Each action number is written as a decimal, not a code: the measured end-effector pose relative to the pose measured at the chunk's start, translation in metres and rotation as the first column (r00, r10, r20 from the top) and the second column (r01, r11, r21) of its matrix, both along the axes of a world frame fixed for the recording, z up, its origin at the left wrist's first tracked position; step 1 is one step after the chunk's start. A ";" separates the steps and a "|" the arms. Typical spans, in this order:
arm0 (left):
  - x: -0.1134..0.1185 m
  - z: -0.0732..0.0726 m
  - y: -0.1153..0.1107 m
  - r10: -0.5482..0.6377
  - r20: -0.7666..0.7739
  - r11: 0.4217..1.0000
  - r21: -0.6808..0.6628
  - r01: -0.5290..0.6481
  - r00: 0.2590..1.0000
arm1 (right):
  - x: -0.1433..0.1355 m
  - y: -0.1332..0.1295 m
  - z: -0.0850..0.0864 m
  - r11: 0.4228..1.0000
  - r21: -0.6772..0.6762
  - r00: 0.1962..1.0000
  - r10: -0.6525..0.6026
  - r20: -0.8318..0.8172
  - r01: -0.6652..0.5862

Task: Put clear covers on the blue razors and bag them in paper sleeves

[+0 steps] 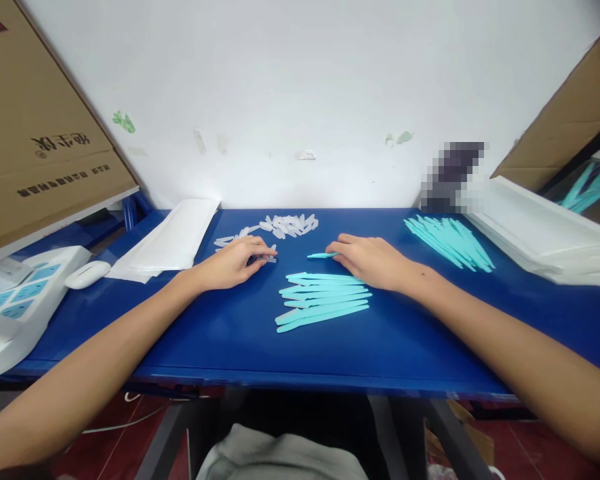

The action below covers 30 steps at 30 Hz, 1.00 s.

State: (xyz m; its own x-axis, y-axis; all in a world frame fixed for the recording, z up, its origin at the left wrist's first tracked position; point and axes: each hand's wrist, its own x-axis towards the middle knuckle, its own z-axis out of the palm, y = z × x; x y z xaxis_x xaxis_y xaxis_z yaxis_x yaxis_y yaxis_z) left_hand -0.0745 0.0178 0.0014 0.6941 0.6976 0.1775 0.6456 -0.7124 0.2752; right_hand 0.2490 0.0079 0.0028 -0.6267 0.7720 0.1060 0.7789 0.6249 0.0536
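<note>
My right hand (pixel 367 262) is closed on a teal eyebrow razor (pixel 320 255), its end sticking out to the left past the fingertips. My left hand (pixel 237 262) has its thumb and fingers together around a small clear plastic cap (pixel 273 251). Just behind the left hand lie loose clear caps (pixel 291 225), some of them partly hidden by it. Several more teal razors (pixel 325 303) rest side by side on the blue table (pixel 240 333), in front of and between my hands. Another heap of teal razors (pixel 450 241) lies to the right of my right hand.
White flat sheets or bags (pixel 167 237) lie at the left, beside a white computer mouse (pixel 87 274) and a white tray (pixel 35 293). Stacked white trays (pixel 545 233) stand at the right. A cardboard box (pixel 45 133) rises at the left, and a white wall (pixel 280 100) closes the back.
</note>
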 end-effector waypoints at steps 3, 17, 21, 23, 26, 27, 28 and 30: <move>-0.002 0.000 0.002 0.020 0.046 1.000 0.000 -0.020 0.999 | 0.000 0.000 0.000 1.000 -0.005 1.000 0.001 -0.008 -0.001; -0.007 -0.002 0.006 -0.051 0.081 0.996 -0.065 0.057 0.995 | 0.001 0.000 0.000 0.999 -0.029 0.999 0.016 -0.032 -0.017; -0.004 -0.001 0.004 -0.022 0.060 1.000 -0.016 0.023 0.998 | 0.002 0.000 -0.001 0.999 -0.027 0.999 0.026 -0.033 -0.027; -0.002 0.001 0.002 -0.015 0.053 1.000 0.006 0.015 0.998 | 0.002 0.000 -0.001 1.000 -0.020 0.999 0.024 -0.032 -0.024; 0.000 0.002 0.001 -0.021 0.061 1.000 0.017 0.020 0.998 | 0.002 0.000 -0.001 0.999 -0.022 0.999 0.022 -0.032 -0.023; 0.001 0.002 0.001 -0.020 0.065 1.000 0.021 0.018 0.998 | 0.002 0.000 -0.001 0.999 -0.027 0.999 0.022 -0.032 -0.023; 0.001 0.002 0.001 -0.018 0.070 1.000 0.024 0.016 0.997 | 0.002 0.000 -0.001 0.999 -0.029 0.999 0.022 -0.034 -0.023; 0.002 0.001 0.000 -0.011 0.083 0.999 0.031 0.008 0.997 | 0.001 -0.001 0.000 0.999 -0.029 0.999 0.020 -0.036 -0.021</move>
State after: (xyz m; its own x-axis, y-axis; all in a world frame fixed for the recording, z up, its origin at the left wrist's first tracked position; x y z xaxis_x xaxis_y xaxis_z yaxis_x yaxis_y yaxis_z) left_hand -0.0725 0.0183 0.0023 0.6825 0.6845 0.2560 0.6147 -0.7272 0.3056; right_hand 0.2502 0.0073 0.0025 -0.6384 0.7624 0.1058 0.7672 0.6414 0.0069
